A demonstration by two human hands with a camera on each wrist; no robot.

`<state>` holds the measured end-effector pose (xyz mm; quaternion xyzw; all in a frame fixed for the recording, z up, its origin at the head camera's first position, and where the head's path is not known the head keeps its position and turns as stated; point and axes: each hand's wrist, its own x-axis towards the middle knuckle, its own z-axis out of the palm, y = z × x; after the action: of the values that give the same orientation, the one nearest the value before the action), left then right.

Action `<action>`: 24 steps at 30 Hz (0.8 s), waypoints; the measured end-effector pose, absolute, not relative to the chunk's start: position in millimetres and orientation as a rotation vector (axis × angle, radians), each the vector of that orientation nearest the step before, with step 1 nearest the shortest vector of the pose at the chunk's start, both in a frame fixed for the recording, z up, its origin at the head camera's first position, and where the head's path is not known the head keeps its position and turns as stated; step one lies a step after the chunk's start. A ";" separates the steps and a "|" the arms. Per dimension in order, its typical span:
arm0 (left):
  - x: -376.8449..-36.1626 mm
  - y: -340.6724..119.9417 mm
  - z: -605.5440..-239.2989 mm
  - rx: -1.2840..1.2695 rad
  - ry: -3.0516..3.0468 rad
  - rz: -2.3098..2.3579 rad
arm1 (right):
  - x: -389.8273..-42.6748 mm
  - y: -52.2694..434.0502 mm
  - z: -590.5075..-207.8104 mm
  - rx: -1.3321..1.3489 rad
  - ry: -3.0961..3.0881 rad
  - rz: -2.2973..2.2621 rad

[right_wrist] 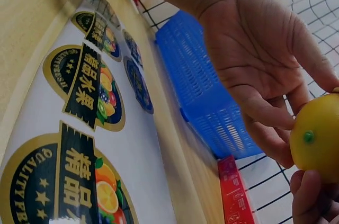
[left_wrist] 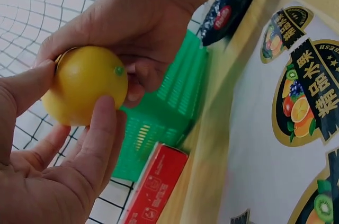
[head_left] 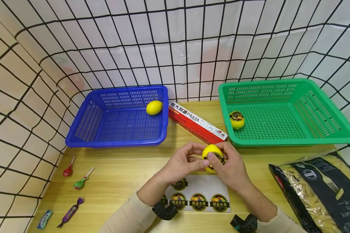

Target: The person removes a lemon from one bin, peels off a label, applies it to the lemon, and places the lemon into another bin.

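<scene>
Both hands, left hand [head_left: 183, 161] and right hand [head_left: 228, 168], grip lemon [head_left: 212, 157], pressing sticker [head_left: 216, 160] flat; next: place in green basket [head_left: 285, 139]

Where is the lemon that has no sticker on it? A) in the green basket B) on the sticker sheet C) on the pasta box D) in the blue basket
D: the plain lemon lies in the blue basket, while the one in the green basket wears a sticker.
</scene>
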<state>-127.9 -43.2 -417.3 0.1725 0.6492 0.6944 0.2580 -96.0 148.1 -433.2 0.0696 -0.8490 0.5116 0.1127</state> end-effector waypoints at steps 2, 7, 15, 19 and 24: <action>-128.0 -43.6 -417.5 0.479 1.745 1.882 | -96.2 148.3 -435.9 0.249 -2.455 1.459; -128.3 -43.2 -417.5 0.482 1.729 1.888 | -96.8 147.7 -438.9 0.269 -2.450 1.369; -128.4 -41.7 -420.5 0.470 1.712 1.904 | -97.2 144.1 -439.8 0.246 -2.427 1.394; -127.2 -40.2 -419.7 0.432 1.714 1.918 | -97.7 143.9 -440.5 0.254 -2.407 1.400; -127.8 -40.3 -420.6 0.429 1.700 1.916 | -98.3 144.3 -439.1 0.167 -2.428 1.398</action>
<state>-127.8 -40.3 -420.6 0.1593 0.6303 0.7107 0.2688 -98.3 144.3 -439.1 0.0587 -0.8530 0.4911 0.1667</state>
